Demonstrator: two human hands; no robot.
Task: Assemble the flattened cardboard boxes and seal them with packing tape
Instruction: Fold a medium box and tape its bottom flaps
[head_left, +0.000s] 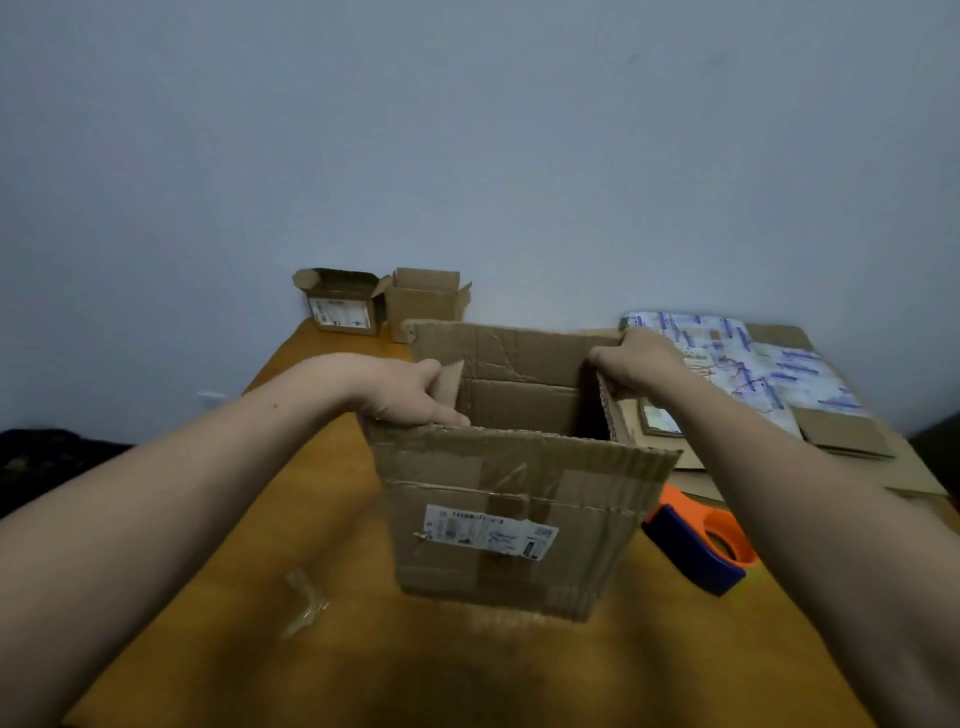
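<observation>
The box (498, 519) stands open-topped at the middle of the table (311, 649), its labelled wall facing the person. The hands are apart, one on each side. The left hand (410, 395) grips the top of the left wall, fingers curled over the short flap. The right hand (636, 364) pinches the top edge of the right flap.

This looks like the squaring-up step, before the top flaps close. To do it well, spread both sides evenly until the four corners stand square, pressing down so the base sits flat on the table. The near wall is rippled and creased towards its right corner, so it is likely soft there; a gentle, even pull suits it better than a tug. Fold the two short flaps in first, then the long ones, so the seam meets along the middle.

The tape dispenser (696, 545) lies just right of the box, near the right arm, an easy reach once one hand pins the flaps. Flattened cardboard (841, 436) waits at the far right corner.
</observation>
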